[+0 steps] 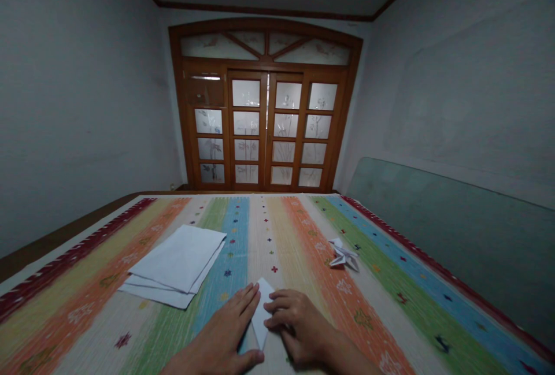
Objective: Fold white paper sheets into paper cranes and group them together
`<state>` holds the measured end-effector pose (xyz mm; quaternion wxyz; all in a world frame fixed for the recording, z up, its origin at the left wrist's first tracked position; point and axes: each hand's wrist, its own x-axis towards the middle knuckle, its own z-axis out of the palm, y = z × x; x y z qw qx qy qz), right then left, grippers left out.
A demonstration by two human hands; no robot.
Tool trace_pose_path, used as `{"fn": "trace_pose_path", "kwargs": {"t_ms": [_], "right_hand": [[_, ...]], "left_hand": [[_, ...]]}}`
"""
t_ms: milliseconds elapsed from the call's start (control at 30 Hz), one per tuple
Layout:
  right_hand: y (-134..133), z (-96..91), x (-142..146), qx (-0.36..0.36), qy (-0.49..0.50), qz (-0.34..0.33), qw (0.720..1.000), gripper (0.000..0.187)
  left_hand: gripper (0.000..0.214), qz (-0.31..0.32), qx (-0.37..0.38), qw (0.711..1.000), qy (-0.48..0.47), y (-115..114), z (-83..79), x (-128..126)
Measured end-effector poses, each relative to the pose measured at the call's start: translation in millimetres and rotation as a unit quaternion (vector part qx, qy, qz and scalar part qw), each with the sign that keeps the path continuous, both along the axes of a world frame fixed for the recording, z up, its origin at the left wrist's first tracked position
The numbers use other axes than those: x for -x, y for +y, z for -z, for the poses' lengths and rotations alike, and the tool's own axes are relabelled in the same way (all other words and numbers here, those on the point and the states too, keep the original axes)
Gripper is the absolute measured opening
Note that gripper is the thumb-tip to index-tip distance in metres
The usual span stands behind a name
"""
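A piece of white folded paper (261,324), narrow and kite-shaped, lies on the table in front of me with a point facing away. My left hand (232,324) rests flat along its left side, fingers stretched out and thumb apart near the lower tip. From the right, my right hand (299,322) has bent fingers closed at the paper's right edge. The fingertips cover part of that edge. Farther off to the right sits a small origami figure (344,255) of white paper with several pointed ends.
A loose stack of white paper sheets (176,265) lies left of my hands. A striped, multicoloured tablecloth (364,317) covers the table. Beyond its far edge stand wooden doors with glass panes (265,132). A pale green panel (433,213) runs along the right wall.
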<state>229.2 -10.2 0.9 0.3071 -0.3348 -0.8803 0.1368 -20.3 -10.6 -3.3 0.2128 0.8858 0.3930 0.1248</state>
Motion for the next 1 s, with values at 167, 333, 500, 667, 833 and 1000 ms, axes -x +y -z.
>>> {"fn": "trace_pose_path", "kwargs": {"t_ms": [167, 333, 500, 667, 833, 1000], "right_hand": [[1.8, 5.0, -0.7, 0.031, 0.006, 0.002, 1.0, 0.028], [7.2, 10.7, 1.4, 0.028, 0.01, 0.004, 1.0, 0.023], [8.1, 11.6, 2.0, 0.036, 0.027, 0.002, 0.999, 0.024], [6.7, 8.3, 3.4, 0.028, 0.026, 0.006, 0.999, 0.022], [5.0, 4.9, 3.8, 0.013, 0.025, 0.002, 1.0, 0.017], [6.0, 5.3, 5.4, -0.039, -0.002, -0.014, 0.999, 0.018]], "left_hand": [[0.096, 0.003, -0.016, 1.0, -0.024, -0.1, 1.3, 2.1], [0.086, 0.008, -0.01, 0.999, -0.035, -1.0, -5.8, 2.4], [0.069, -0.008, -0.011, 1.0, -0.027, 1.4, -6.0, 1.0], [0.06, -0.018, -0.022, 0.999, -0.042, 3.7, -3.5, -1.2], [0.07, -0.009, -0.023, 0.998, -0.051, 5.5, -2.9, 1.4], [0.085, 0.005, -0.028, 0.998, -0.048, 9.4, 0.2, 5.3]]}}
